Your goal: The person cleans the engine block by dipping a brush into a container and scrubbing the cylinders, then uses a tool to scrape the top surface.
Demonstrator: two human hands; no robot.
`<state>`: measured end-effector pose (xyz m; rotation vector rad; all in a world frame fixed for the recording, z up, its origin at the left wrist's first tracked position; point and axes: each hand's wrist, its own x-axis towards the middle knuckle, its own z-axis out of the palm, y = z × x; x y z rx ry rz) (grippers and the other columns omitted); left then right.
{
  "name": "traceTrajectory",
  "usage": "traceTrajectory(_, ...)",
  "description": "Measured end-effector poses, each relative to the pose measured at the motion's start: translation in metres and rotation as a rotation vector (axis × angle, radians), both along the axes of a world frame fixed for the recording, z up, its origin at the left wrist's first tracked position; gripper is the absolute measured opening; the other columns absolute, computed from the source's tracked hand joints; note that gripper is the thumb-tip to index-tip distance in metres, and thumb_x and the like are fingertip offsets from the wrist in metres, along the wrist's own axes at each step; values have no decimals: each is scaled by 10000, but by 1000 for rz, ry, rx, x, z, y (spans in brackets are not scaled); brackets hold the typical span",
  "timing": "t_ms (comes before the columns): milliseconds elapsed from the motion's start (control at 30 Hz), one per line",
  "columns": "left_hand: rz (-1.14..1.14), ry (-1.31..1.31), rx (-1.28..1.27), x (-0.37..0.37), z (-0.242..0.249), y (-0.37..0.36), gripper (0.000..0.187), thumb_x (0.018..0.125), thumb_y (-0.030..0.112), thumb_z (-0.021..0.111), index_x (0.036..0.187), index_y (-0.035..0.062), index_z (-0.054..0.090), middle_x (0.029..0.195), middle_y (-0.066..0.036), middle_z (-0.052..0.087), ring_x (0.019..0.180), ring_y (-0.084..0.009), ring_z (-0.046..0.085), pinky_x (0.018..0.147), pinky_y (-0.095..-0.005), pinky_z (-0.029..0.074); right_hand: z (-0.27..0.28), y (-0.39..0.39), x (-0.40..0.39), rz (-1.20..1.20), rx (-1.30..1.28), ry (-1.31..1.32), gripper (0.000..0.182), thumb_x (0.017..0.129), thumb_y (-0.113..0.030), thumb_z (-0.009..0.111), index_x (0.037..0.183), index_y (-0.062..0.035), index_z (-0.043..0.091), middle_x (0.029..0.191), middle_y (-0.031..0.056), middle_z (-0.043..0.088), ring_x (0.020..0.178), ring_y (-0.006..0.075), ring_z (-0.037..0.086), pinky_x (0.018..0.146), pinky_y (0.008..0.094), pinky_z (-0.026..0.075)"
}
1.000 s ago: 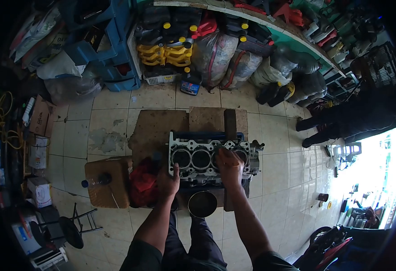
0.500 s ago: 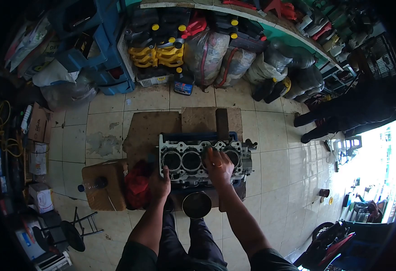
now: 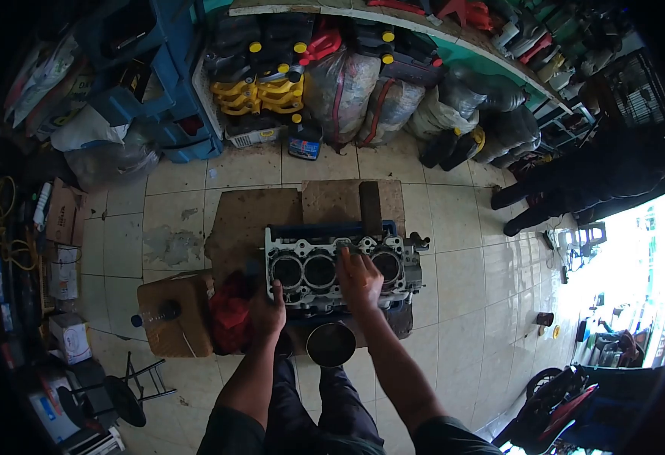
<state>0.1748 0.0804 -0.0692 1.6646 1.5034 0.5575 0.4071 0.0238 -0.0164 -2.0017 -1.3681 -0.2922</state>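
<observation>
A metal engine block (image 3: 351,244) with a row of round cylinder bores lies across a low surface in front of me. My left hand (image 3: 268,309) grips its near left corner, thumb along the edge and the other fingers partly hidden. Over the bores right of the middle, my right hand (image 3: 363,284) is closed on a small orange-handled tool (image 3: 345,259). The working end of that tool is too dark to make out. Just left of my left hand lies a crumpled red cloth (image 3: 231,312). A round bowl (image 3: 331,344) is between the block and my legs.
Brown cardboard (image 3: 253,220) lies under and behind the block, with a dark bar (image 3: 370,206) on it. At left is a cardboard box (image 3: 167,334) with a plastic bottle (image 3: 158,312). A person (image 3: 575,182) stands at far right. Sacks (image 3: 341,95) and jugs line the wall.
My right hand has shifted slightly left with the orange-handled tool, uncovering more of the rightmost bore. My left hand stays at the block's corner. The view has moved slightly.
</observation>
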Motion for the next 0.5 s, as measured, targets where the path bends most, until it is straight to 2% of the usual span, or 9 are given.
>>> traceTrajectory(67, 11, -32, 35, 1, -8, 0, 511, 1094, 474, 503, 1212, 7, 677, 1014, -257, 743, 969, -491, 705, 825, -521, 557, 4, 0, 15, 29, -23, 6, 183, 880, -55, 790, 1060, -60, 753, 742, 81, 572, 672, 277, 611, 563, 424, 499)
traceTrajectory(100, 26, -57, 64, 3, -6, 0, 513, 1096, 469, 500, 1223, 2, 671, 1017, -264, 740, 969, -497, 701, 820, -526, 556, 9, -2, 14, -68, -29, 83, 210, 870, -54, 795, 1076, -53, 753, 773, 80, 592, 690, 281, 612, 569, 430, 504)
traceTrajectory(200, 3, -27, 37, 2, -3, 0, 517, 1097, 465, 497, 1248, -1, 663, 1029, -279, 733, 980, -506, 694, 821, -537, 556, -6, 5, -5, -128, 47, 55, 202, 871, -58, 792, 1069, -45, 750, 785, 82, 608, 693, 287, 615, 576, 437, 505)
traceTrajectory(233, 0, -24, 38, 0, -6, 1, 517, 1097, 465, 497, 1248, -1, 663, 1029, -279, 733, 980, -506, 694, 821, -537, 556, -8, 10, -8, -22, 79, 72, 170, 879, -69, 782, 1042, -41, 746, 784, 84, 615, 697, 289, 619, 580, 440, 503)
traceTrajectory(267, 3, -13, 40, -2, -12, 0, 515, 1097, 462, 496, 1248, 0, 664, 1030, -281, 732, 983, -504, 695, 821, -538, 556, -6, 6, -4, -26, 76, 73, 170, 879, -69, 782, 1042, -41, 746, 784, 84, 615, 697, 289, 619, 580, 440, 503)
traceTrajectory(333, 10, -13, 48, 1, -14, -1, 512, 1097, 460, 495, 1248, 1, 665, 1031, -284, 731, 987, -503, 695, 821, -539, 557, 19, 3, 14, 113, -27, 23, 160, 888, -80, 772, 1041, -45, 745, 782, 89, 616, 715, 289, 634, 597, 432, 516)
traceTrajectory(400, 8, -17, 4, 1, -9, -1, 510, 1096, 462, 496, 1246, 5, 666, 1040, -284, 732, 991, -503, 695, 826, -541, 558, 17, 1, 13, 17, -71, 33, 160, 895, -84, 767, 1050, -49, 747, 778, 86, 612, 722, 285, 642, 605, 423, 532)
traceTrajectory(467, 8, -21, 0, 2, -3, -1, 512, 1097, 466, 494, 1245, 8, 666, 1041, -283, 733, 991, -504, 695, 825, -541, 558, 10, 8, -6, -193, -37, 57, 145, 899, -88, 766, 1038, -51, 746, 770, 84, 604, 718, 282, 642, 600, 423, 535)
traceTrajectory(500, 12, -28, -5, 2, -1, -1, 514, 1097, 470, 491, 1244, 10, 667, 1043, -283, 734, 990, -505, 694, 823, -541, 559, 4, 13, -11, -142, 43, 103, 149, 903, -94, 764, 1042, -46, 741, 762, 76, 599, 692, 290, 624, 573, 429, 517)
